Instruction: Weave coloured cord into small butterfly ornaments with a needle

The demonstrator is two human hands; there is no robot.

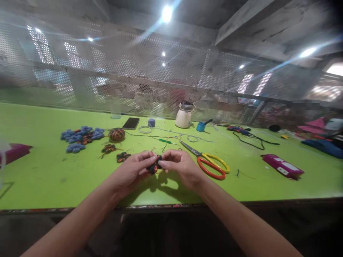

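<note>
Between my left hand [139, 165] and my right hand [180, 165] is a small dark multicolour crocheted flower [154, 167]. Both hands pinch it with thumb and fingers, just above the table; part of it is hidden by the fingers. Close to the left hand lies a similar dark flower [123, 157], and a second one [109, 149] sits farther left. Beyond my hands rests a green-handled crochet hook [166, 141]. Scissors [211, 165] with orange and yellow handles lie open beside my right hand.
On the green table [107, 189] are several blue crocheted flowers [75, 147], a variegated yarn ball [117, 135], a phone [131, 123], a white jar [183, 116], a blue pot [200, 126] and a purple device [282, 166]. A perforated metal screen [118, 78] stands behind.
</note>
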